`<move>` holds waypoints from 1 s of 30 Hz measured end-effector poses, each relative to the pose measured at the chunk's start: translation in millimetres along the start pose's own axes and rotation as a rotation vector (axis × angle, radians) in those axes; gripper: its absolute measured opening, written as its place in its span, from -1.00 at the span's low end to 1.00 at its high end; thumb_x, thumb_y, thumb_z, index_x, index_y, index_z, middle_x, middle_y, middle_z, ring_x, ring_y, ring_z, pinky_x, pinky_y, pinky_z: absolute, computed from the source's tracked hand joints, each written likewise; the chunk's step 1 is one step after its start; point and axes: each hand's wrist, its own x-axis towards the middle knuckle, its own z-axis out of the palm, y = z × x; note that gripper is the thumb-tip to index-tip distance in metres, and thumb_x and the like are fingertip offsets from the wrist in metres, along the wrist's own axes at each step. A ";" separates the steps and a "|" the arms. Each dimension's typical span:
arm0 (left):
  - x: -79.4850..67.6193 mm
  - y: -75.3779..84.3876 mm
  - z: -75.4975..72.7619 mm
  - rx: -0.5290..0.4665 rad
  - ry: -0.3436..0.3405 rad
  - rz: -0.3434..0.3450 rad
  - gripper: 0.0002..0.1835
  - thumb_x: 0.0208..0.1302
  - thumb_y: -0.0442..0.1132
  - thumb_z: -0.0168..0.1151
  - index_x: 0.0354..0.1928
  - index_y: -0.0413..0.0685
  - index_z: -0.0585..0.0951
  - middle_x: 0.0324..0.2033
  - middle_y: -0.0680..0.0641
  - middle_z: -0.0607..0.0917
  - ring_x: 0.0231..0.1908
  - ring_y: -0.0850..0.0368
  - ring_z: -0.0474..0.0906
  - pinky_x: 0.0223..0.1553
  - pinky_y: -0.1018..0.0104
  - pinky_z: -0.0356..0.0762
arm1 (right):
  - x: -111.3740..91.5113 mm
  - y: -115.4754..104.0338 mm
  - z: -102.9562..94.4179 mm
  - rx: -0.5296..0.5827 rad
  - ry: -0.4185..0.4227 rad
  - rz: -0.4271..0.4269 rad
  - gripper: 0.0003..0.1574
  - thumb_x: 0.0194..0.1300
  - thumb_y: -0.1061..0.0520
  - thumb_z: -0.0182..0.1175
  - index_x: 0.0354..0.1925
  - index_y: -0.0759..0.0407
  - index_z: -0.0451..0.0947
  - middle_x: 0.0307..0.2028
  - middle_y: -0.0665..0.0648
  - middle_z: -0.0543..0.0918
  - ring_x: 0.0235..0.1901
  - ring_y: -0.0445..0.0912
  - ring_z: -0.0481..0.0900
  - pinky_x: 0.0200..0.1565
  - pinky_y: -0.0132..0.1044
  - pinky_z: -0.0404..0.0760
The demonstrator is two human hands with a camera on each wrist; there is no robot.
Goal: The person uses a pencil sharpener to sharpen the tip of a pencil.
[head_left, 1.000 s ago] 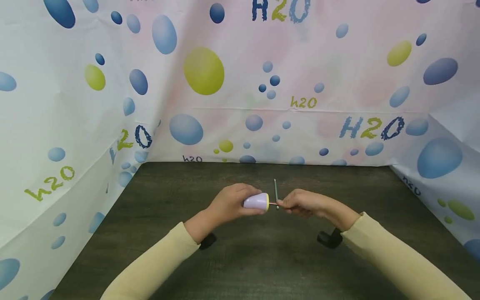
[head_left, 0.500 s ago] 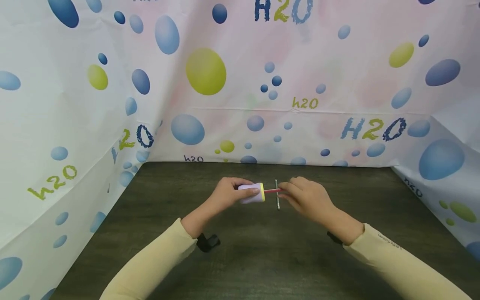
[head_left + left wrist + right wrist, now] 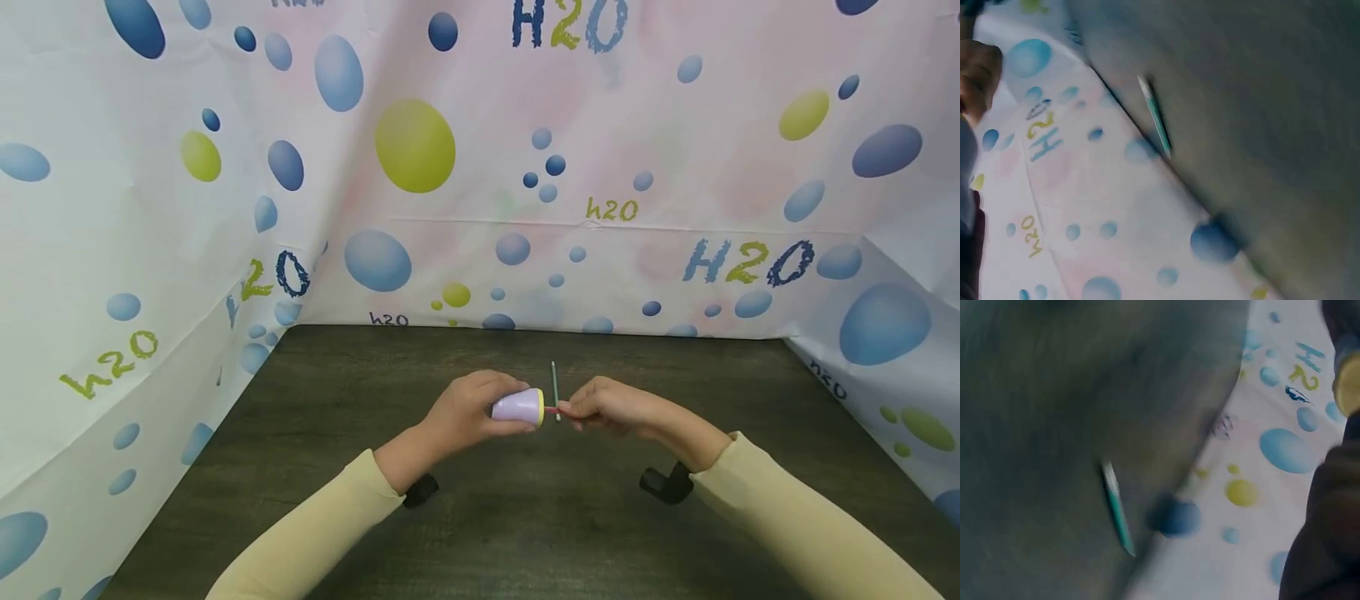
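Observation:
In the head view, my left hand (image 3: 461,410) grips a lavender pencil sharpener (image 3: 516,407) with a yellow rim, tilted onto its side above the table. My right hand (image 3: 618,406) pinches a thin red pencil (image 3: 551,409) whose far end meets the rim; its tip is hidden. A green pencil (image 3: 554,379) lies on the table just behind the two hands. The right wrist view catches the sharpener's yellow end (image 3: 1349,387) at its right edge, above my dark, blurred right hand (image 3: 1329,519). Only a little of the lavender body shows at the left wrist view's edge.
A dark wooden table (image 3: 525,525) extends under both arms. White sheeting (image 3: 480,100) printed with blue and green spots rises at the back and both sides. Black wrist cameras (image 3: 667,482) hang below the sleeves.
Half a second ago both hands were raised a little higher, with more of the red pencil showing. Both have since come down and turned, back to nearly their earlier pose. The green pencil stays put.

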 end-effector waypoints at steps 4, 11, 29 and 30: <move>1.0 -0.8 -1.0 0.031 -0.015 0.041 -0.48 -0.03 -0.09 0.66 -0.04 -0.18 0.73 -0.16 -0.07 0.82 -0.19 0.11 0.74 -0.18 0.40 0.67 | -0.1 3.8 -3.5 0.024 -0.049 0.041 -0.45 0.63 0.00 -0.06 -0.44 0.22 0.60 -0.75 -0.12 0.20 -0.76 -0.29 0.02 -0.63 -0.38 0.11; 12.8 -8.0 -8.4 -0.426 -0.184 -0.650 -0.59 0.29 -0.07 0.42 0.08 -0.17 0.74 -0.18 -0.20 0.79 -0.36 0.18 0.59 -0.35 0.39 0.55 | 1.4 12.7 12.3 -0.935 0.668 -0.685 -0.28 0.58 -0.32 -0.19 -0.16 0.17 0.66 -0.44 -0.04 0.60 -0.52 -0.24 0.44 -0.50 -0.38 0.42; 11.4 -0.7 -3.0 -0.259 -0.102 -0.400 -0.57 0.14 -0.13 0.56 0.02 -0.20 0.75 -0.18 -0.17 0.81 -0.34 0.13 0.66 -0.35 0.43 0.57 | 7.7 11.6 18.5 -0.706 0.605 -0.641 -0.27 0.61 -0.25 -0.09 -0.54 0.13 0.61 -0.71 -0.11 0.46 -0.71 -0.35 0.24 -0.63 -0.45 0.19; 9.8 -1.6 -2.0 -0.153 -0.085 -0.267 -0.54 0.09 -0.12 0.59 0.00 -0.20 0.75 -0.18 -0.15 0.82 -0.31 0.12 0.69 -0.32 0.43 0.61 | 6.9 11.0 16.4 -0.534 0.458 -0.519 -0.30 0.62 -0.22 -0.07 -0.55 0.13 0.59 -0.73 -0.14 0.39 -0.71 -0.35 0.17 -0.61 -0.45 0.14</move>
